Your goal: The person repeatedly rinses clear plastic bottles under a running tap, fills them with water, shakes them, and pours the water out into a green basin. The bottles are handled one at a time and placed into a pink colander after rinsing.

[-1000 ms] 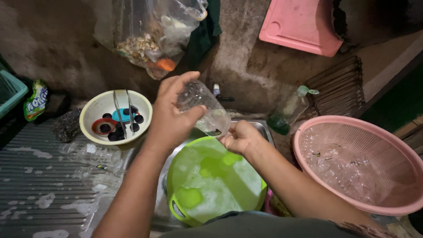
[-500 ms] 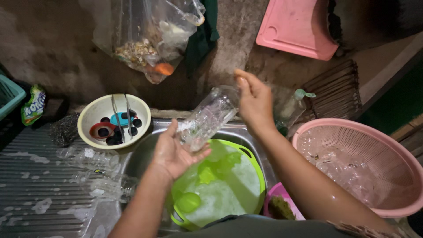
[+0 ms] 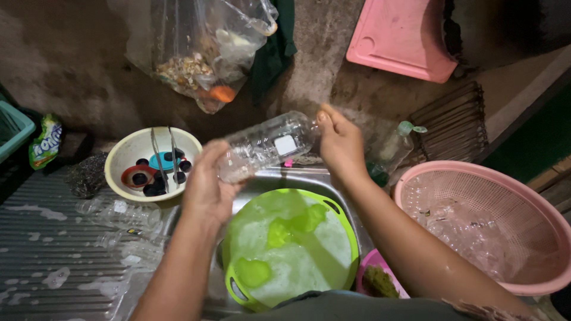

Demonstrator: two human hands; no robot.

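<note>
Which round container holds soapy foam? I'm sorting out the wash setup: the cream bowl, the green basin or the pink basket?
The green plastic basin in the sink; the cream bowl holds caps and tongs, the pink mesh basket clear bottles.

Bottle (image 3: 267,145): clear plastic, glossy, wet, ribbed wall, small pale label.
Basin (image 3: 297,255): bright green plastic, smooth, filled with white foam, set in the sink (image 3: 262,178) of dull brushed metal.
Worktop (image 3: 53,261): ridged metal, matt, with wet soapy patches along its left edge.
Bowl (image 3: 128,151): cream plastic, smooth, slightly glossy.
Scourer (image 3: 86,175): rough wire mesh, dark.
Basket (image 3: 535,196): pink plastic, perforated, matt.
Bag (image 3: 202,41): thin transparent film, creased, shiny.
Wall (image 3: 77,65): bare concrete, rough, stained.
</note>
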